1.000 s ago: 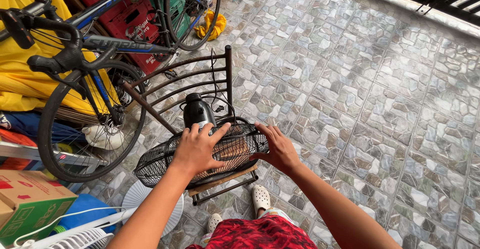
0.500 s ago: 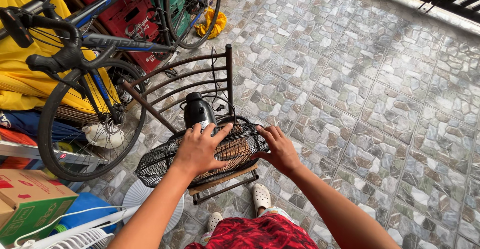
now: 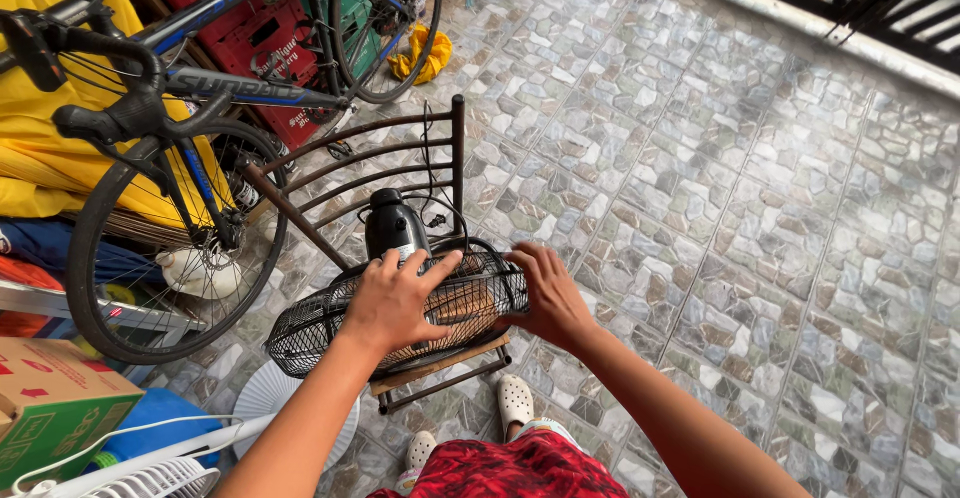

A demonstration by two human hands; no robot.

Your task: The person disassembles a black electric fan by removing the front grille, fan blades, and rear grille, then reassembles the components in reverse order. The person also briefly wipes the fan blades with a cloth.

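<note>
Comparing against a second ago: almost nothing had moved. Left hand lay flat, fingers spread, pressing on top of the black wire fan guard; right hand cupped its right rim. Guard rested on the chair seat, fan motor behind it, bicycle further back.

- Under my left hand I see a fan grille of thin black wire, slightly glossy.
- Just beyond my fingers, the fan motor housing looks like smooth, shiny black plastic.
- Beneath both hands, the chair has a matt wooden seat and dull brown metal bars.
- Beside my right hand, the floor tiles are glazed stone-pattern ceramic.
</note>
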